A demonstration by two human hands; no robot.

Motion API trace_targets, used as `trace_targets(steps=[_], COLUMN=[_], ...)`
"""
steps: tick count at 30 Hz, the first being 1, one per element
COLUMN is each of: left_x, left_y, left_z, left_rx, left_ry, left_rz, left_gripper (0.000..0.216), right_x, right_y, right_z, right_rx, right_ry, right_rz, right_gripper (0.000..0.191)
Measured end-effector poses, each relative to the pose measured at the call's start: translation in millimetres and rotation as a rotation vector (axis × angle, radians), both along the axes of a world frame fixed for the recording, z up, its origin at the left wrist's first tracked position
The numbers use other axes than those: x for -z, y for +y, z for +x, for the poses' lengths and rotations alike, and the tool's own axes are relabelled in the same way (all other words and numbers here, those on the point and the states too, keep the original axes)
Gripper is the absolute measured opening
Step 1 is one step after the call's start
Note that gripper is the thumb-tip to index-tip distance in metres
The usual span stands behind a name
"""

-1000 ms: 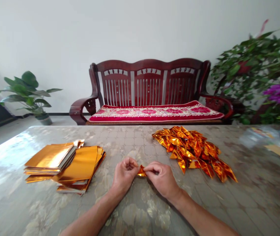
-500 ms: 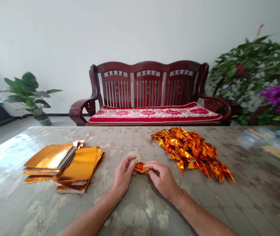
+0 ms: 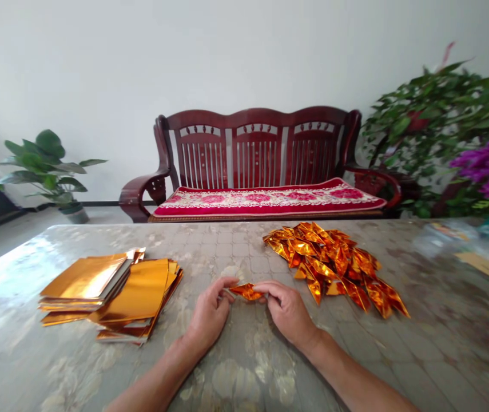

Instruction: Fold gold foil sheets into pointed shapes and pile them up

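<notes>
My left hand (image 3: 210, 312) and my right hand (image 3: 287, 310) meet at the middle of the table, each pinching one end of a small folded gold foil piece (image 3: 246, 291) held just above the tabletop. To the right of my right hand lies a heap of folded gold foil pieces (image 3: 334, 263). Left of my left hand sit two overlapping stacks of flat gold foil sheets (image 3: 111, 289).
The marbled table (image 3: 244, 355) has a glossy cover. A dark red wooden bench (image 3: 257, 163) with a red cushion stands behind it. A potted plant (image 3: 47, 169) is at the far left, leafy plants with purple flowers (image 3: 484, 163) at the right, blurred packets (image 3: 462, 240) on the table's right end.
The foil piece has gone from a bunched point between my fingertips to a longer flat strip stretched sideways. Both hands have moved slightly apart and the view has tipped a little.
</notes>
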State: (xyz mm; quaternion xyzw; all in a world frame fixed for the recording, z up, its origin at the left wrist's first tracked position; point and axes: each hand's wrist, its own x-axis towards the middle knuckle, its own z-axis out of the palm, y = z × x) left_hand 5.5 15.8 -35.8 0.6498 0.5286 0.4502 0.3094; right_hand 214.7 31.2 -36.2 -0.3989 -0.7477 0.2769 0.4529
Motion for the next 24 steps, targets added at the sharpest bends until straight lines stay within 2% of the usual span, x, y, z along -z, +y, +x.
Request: trace_targets(steps=[3,7,13,18,24], left_x=[-2.5,-5.9,-6.7,-6.8,-6.3], left_y=[0.3,0.5,1.2,1.3,-0.4], left_z=[0.8,0.4,1.0,2.0,1.1], left_rx=[0.05,0.111,0.091,0.061,0.059], left_ry=[0.095,0.089,0.006,0.019,0.079], left_rz=[0.07,0.083,0.008,0.036,0.077], left_gripper=[0.037,0.028,0.016,0.009,0.009], right_x=[1.9,0.2,-10.8,-15.8,-12.5], right_y=[0.4,0.1,-2.9,-3.9,-0.4], right_z=[1.0,0.6,-1.5,-1.0,3.5], right_rx=[0.01,0.022,0.014,-0.034,-0.076], right_ry=[-0.013,-0.032,-0.021,-0.025,-0.06], right_rz=[-0.01,-0.013,0.012,0.016,0.017], right_gripper=[0.051,0.048,0.036,0.032,0.023])
